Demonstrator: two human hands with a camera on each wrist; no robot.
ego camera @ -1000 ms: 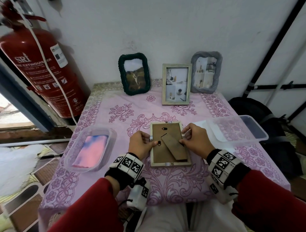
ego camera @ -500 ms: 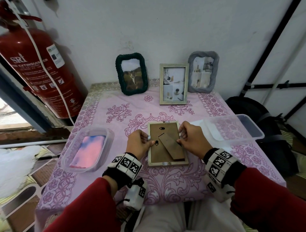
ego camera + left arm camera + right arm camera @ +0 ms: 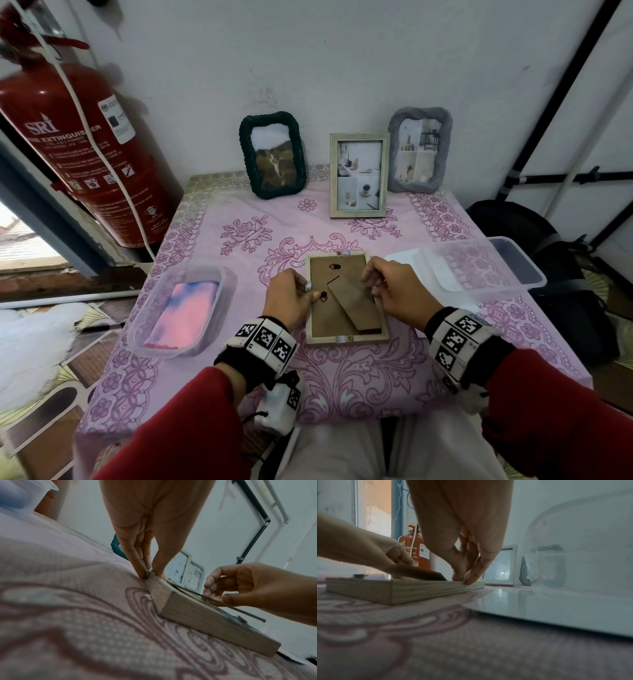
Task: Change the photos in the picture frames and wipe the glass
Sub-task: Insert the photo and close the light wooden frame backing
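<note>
A light wooden picture frame (image 3: 346,338) lies face down on the pink tablecloth, its brown backing board (image 3: 328,314) and fold-out stand (image 3: 354,305) facing up. My left hand (image 3: 291,298) pinches a small metal tab on the frame's left edge (image 3: 155,584). My right hand (image 3: 397,291) pinches at the right edge (image 3: 464,580) of the frame (image 3: 402,589). Three other frames stand against the wall: a dark green one (image 3: 272,156), a light wooden one (image 3: 359,175) and a grey one (image 3: 419,150).
A clear tub (image 3: 219,277) holding a pink-blue cloth (image 3: 183,313) sits at the left. An empty clear tub (image 3: 534,279) sits at the right on a white sheet (image 3: 404,258). A red fire extinguisher (image 3: 78,150) stands left of the table; a dark bag (image 3: 555,274) lies on the right.
Both hands stay at the frame's side edges; fingers shifted only slightly. The camera view drifted a little.
</note>
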